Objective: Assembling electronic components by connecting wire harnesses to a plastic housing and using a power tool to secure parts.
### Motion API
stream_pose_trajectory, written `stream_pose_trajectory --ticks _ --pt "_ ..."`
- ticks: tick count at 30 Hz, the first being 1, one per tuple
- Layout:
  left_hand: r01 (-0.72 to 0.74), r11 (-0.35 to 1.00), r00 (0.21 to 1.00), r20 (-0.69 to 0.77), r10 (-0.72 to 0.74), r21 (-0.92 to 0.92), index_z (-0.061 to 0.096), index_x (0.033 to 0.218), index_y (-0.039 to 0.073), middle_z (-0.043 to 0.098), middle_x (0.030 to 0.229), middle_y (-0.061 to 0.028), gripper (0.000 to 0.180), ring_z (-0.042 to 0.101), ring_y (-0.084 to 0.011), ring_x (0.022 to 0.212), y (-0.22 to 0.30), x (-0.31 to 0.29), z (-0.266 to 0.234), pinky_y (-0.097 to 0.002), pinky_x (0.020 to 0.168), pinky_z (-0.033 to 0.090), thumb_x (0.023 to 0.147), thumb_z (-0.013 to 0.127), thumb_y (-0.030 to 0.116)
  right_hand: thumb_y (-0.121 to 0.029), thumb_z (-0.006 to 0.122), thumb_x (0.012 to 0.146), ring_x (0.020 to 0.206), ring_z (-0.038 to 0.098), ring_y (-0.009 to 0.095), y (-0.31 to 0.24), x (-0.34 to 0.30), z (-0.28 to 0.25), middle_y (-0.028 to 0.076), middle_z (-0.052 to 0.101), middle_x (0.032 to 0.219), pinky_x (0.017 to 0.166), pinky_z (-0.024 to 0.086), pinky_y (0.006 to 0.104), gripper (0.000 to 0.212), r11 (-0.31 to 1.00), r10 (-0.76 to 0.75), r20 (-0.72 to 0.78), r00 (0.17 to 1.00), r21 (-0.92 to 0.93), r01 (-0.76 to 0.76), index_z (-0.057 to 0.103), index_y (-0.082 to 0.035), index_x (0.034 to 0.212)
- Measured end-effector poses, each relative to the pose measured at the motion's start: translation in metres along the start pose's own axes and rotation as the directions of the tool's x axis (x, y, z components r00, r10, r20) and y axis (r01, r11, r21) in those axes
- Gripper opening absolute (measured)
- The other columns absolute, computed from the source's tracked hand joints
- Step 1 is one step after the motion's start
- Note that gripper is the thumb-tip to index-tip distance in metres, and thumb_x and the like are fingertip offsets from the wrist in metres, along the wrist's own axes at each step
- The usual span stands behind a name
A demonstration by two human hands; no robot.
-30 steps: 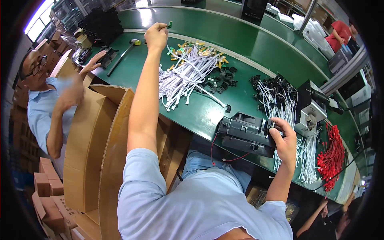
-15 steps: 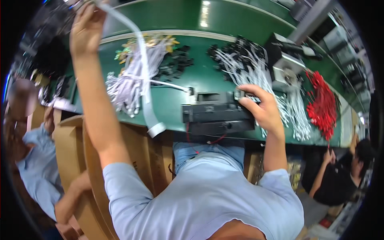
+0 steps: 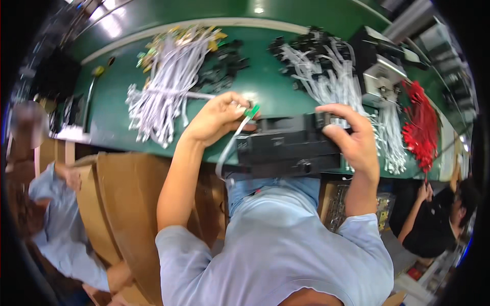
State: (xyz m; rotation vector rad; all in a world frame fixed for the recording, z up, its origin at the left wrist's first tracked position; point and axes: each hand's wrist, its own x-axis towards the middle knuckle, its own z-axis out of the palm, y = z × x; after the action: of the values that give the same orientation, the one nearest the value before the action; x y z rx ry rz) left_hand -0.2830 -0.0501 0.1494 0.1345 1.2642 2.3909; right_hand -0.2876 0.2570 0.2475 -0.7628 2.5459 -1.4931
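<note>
My left hand pinches the small green end piece of a white cable, beside the upper left corner of a black plastic housing. The cable's loose part hangs down past the housing's left end. With thumb and fingers, my right hand grips the housing's upper right corner. The housing lies at the table's near edge, its long side toward me. Another white cable runs from the left pile toward my left hand, which hides its end.
A pile of white cables lies at left, black parts beside it. White cables with black ends, a metal-and-black device and red cables lie at right. Cardboard boxes stand below left; people work on both sides.
My left hand has come down and right from the far left, bringing the white cable to the housing. My right hand and the housing have shifted slightly right in the picture.
</note>
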Motion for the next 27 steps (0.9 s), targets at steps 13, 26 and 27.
stream_pose_trajectory --ticks 13,26,27 --pt "-0.191 0.890 0.834 -0.410 0.369 0.413 0.051 0.112 -0.001 0.063 0.104 -0.0140 0.018 0.065 -0.0232 0.095 0.015 0.014 -0.048 -0.0389 0.085 0.055 0.096 0.055 0.007 -0.022 0.072 0.086 0.098 0.062 0.029 0.011 0.008 0.015 0.010 0.068 0.106 0.088 0.048 0.0385 0.031 0.966 -0.250 0.020 0.968 0.069 0.248 0.066 -0.007 0.112" --pt "-0.396 0.082 0.537 0.159 0.828 0.915 0.067 0.106 -0.004 0.069 0.099 -0.0281 0.023 0.071 -0.0306 0.088 0.103 -0.109 0.111 -0.0353 0.076 0.059 0.086 0.059 -0.012 -0.009 0.069 0.083 0.099 0.066 0.027 0.008 0.012 0.006 0.014 0.069 0.107 0.088 0.049 0.0337 0.030 0.990 -0.135 0.046 0.990 0.044 0.133 0.066 -0.002 0.112" --pt "-0.268 0.057 0.595 0.119 0.795 0.962 0.068 0.103 -0.005 0.070 0.097 -0.0251 0.021 0.070 -0.0278 0.087 0.106 -0.105 0.116 -0.0321 0.076 0.057 0.085 0.059 -0.012 -0.009 0.069 0.083 0.099 0.066 0.026 0.008 0.012 0.007 0.014 0.069 0.107 0.089 0.049 0.0336 0.030 0.989 -0.140 0.039 0.989 0.044 0.138 0.066 -0.002 0.112"
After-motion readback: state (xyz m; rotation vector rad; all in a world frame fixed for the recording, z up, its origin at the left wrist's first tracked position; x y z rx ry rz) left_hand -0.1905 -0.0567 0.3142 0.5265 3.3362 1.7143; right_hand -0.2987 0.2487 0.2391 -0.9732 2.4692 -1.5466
